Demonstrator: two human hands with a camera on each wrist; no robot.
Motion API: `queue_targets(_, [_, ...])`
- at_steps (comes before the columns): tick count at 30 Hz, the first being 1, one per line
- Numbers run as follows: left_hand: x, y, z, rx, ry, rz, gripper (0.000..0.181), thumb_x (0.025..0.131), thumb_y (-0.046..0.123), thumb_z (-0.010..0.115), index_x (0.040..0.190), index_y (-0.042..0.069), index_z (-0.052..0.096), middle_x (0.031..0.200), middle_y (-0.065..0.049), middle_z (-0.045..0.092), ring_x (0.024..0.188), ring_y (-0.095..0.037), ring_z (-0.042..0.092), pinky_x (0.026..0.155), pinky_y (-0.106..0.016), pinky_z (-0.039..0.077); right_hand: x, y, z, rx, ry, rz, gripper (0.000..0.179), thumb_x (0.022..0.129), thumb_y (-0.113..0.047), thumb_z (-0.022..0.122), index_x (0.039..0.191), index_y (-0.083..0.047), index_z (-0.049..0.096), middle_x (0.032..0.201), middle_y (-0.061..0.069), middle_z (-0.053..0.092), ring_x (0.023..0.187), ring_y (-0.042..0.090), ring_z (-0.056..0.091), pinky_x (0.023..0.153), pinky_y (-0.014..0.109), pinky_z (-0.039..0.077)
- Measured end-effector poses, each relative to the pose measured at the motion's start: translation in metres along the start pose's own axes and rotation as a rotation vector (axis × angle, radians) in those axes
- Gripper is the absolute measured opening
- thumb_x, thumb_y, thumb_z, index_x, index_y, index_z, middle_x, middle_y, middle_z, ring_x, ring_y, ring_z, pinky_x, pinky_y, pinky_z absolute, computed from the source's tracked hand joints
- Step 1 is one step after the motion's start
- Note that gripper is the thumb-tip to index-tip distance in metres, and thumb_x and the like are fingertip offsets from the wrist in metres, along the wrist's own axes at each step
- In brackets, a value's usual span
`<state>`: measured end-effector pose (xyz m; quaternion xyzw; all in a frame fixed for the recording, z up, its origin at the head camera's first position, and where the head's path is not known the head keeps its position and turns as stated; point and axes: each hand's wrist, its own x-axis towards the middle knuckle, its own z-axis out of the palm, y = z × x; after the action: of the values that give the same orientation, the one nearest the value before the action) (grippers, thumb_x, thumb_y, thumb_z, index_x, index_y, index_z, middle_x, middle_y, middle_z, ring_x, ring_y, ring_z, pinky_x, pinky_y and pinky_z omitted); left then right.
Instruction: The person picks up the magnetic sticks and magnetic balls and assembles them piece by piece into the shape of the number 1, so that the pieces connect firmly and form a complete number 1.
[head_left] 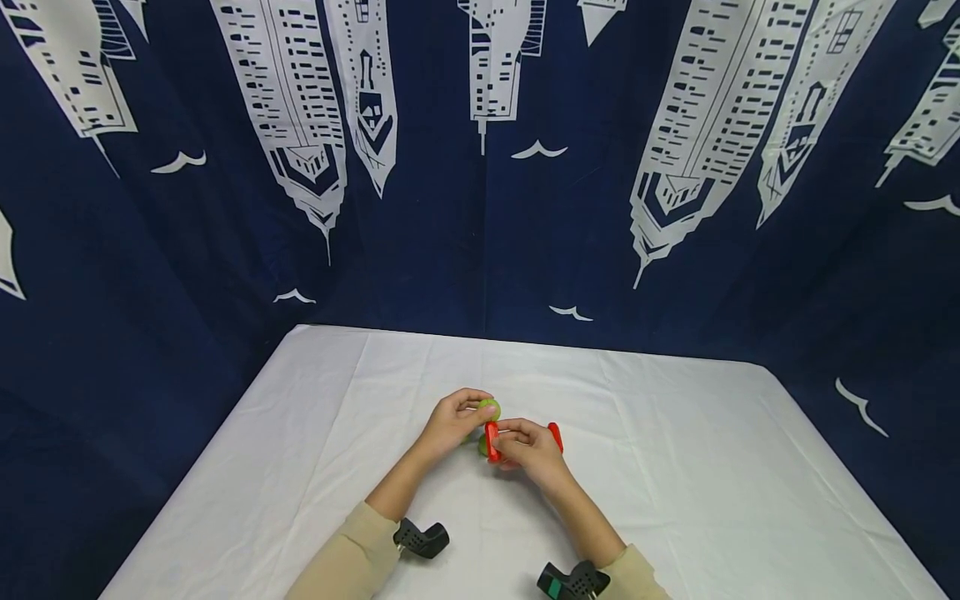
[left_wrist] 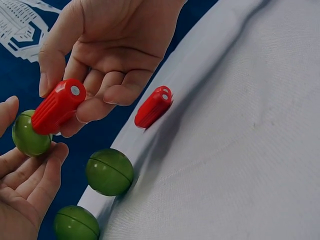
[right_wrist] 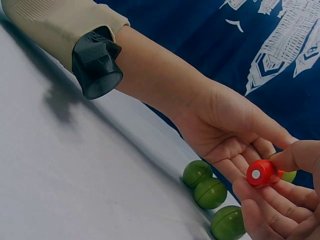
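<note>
My left hand (head_left: 450,423) pinches a green ball (left_wrist: 31,134) between thumb and fingers, above the white tabletop. My right hand (head_left: 534,454) grips a short red ribbed rod (left_wrist: 59,106) with a pale round disc in its end. In the left wrist view, the rod's far end meets the ball. A second red rod (left_wrist: 153,107) lies on the cloth, beyond the right hand (left_wrist: 120,45). The right wrist view also has the held rod (right_wrist: 261,173) before the left hand's palm, its ball mostly hidden behind it.
Several green balls, among them one ball (right_wrist: 197,174) and another (right_wrist: 228,223), rest on the white cloth (head_left: 360,500) below the hands. A dark blue curtain (head_left: 480,242) with white building prints hangs behind the table. Black wrist cameras sit at both sleeves.
</note>
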<state>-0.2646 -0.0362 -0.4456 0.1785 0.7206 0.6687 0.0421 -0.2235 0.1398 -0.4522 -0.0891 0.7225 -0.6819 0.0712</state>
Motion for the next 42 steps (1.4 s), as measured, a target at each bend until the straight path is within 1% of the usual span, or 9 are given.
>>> queue_targets(3, [0.005, -0.013, -0.001, 0.016, 0.006, -0.009, 0.033, 0.096, 0.014, 0.062, 0.121, -0.008, 0.059, 0.107, -0.014, 0.065, 0.098, -0.029, 0.067, 0.085, -0.036, 0.054, 0.000, -0.001, 0.001, 0.015, -0.006, -0.002, 0.036, 0.092, -0.006, 0.062, 0.121, 0.014, 0.055, 0.099, 0.015, 0.070, 0.076, 0.021, 0.069, 0.068, 0.031, 0.057])
queue_targets(4, [0.004, -0.014, -0.001, 0.022, 0.011, -0.010, 0.035, 0.097, 0.017, 0.062, 0.122, -0.007, 0.058, 0.107, -0.013, 0.065, 0.099, -0.028, 0.067, 0.086, -0.036, 0.054, -0.001, -0.001, 0.001, 0.018, -0.005, 0.001, 0.036, 0.092, -0.005, 0.062, 0.122, 0.014, 0.055, 0.099, 0.015, 0.070, 0.076, 0.020, 0.069, 0.068, 0.031, 0.057])
queue_targets(9, [-0.005, -0.010, -0.003, 0.084, 0.030, -0.026, 0.042, 0.097, 0.025, 0.063, 0.123, -0.007, 0.058, 0.107, -0.014, 0.067, 0.095, -0.024, 0.067, 0.084, -0.036, 0.054, 0.000, -0.002, 0.002, 0.025, -0.001, 0.000, 0.037, 0.092, -0.005, 0.062, 0.123, 0.014, 0.054, 0.100, 0.014, 0.070, 0.076, 0.019, 0.069, 0.068, 0.030, 0.057])
queue_targets(13, [-0.013, -0.005, -0.004, 0.097, 0.010, -0.069, 0.046, 0.096, 0.025, 0.063, 0.124, -0.011, 0.056, 0.104, -0.016, 0.068, 0.093, -0.030, 0.068, 0.082, -0.038, 0.056, 0.000, -0.002, 0.002, 0.035, -0.005, -0.005, 0.036, 0.093, -0.005, 0.061, 0.123, 0.014, 0.054, 0.099, 0.012, 0.070, 0.075, 0.019, 0.069, 0.067, 0.030, 0.057])
queue_targets(18, [-0.020, 0.000, -0.002, 0.082, -0.004, -0.123, 0.042, 0.097, 0.023, 0.062, 0.118, -0.013, 0.057, 0.101, -0.020, 0.069, 0.092, -0.033, 0.068, 0.082, -0.044, 0.055, 0.000, -0.002, 0.002, 0.041, -0.004, -0.006, 0.036, 0.092, -0.005, 0.061, 0.122, 0.014, 0.054, 0.098, 0.011, 0.070, 0.075, 0.015, 0.068, 0.067, 0.029, 0.057])
queue_targets(24, [-0.025, -0.002, 0.002, 0.058, 0.013, -0.151, 0.035, 0.097, 0.021, 0.062, 0.104, -0.013, 0.063, 0.096, -0.019, 0.071, 0.084, -0.019, 0.067, 0.078, -0.042, 0.057, 0.000, -0.004, 0.005, 0.040, -0.004, -0.009, 0.036, 0.092, -0.005, 0.062, 0.122, 0.013, 0.055, 0.098, 0.012, 0.070, 0.073, 0.015, 0.068, 0.067, 0.029, 0.057])
queue_targets(29, [-0.026, -0.004, 0.004, 0.003, 0.009, -0.175, 0.036, 0.096, 0.022, 0.064, 0.102, -0.013, 0.064, 0.095, -0.017, 0.071, 0.081, -0.014, 0.066, 0.077, -0.038, 0.058, 0.000, -0.004, 0.006, 0.041, -0.006, -0.009, 0.036, 0.092, -0.005, 0.062, 0.122, 0.014, 0.055, 0.097, 0.012, 0.070, 0.073, 0.015, 0.067, 0.067, 0.027, 0.057])
queue_targets(37, [-0.027, -0.006, 0.007, -0.031, 0.013, -0.168, 0.031, 0.095, 0.021, 0.065, 0.098, -0.010, 0.063, 0.091, -0.013, 0.071, 0.080, -0.012, 0.064, 0.076, -0.031, 0.057, 0.000, -0.005, 0.007, 0.044, -0.006, -0.008, 0.035, 0.091, -0.003, 0.062, 0.122, 0.014, 0.055, 0.097, 0.012, 0.071, 0.071, 0.014, 0.067, 0.066, 0.027, 0.057])
queue_targets(42, [-0.027, -0.006, 0.009, -0.045, 0.029, -0.157, 0.027, 0.095, 0.018, 0.065, 0.096, -0.009, 0.062, 0.088, -0.011, 0.071, 0.080, -0.012, 0.064, 0.078, -0.034, 0.057, 0.000, -0.005, 0.006, 0.050, -0.016, -0.006, 0.036, 0.091, -0.003, 0.062, 0.122, 0.014, 0.054, 0.098, 0.013, 0.071, 0.072, 0.014, 0.067, 0.066, 0.028, 0.057])
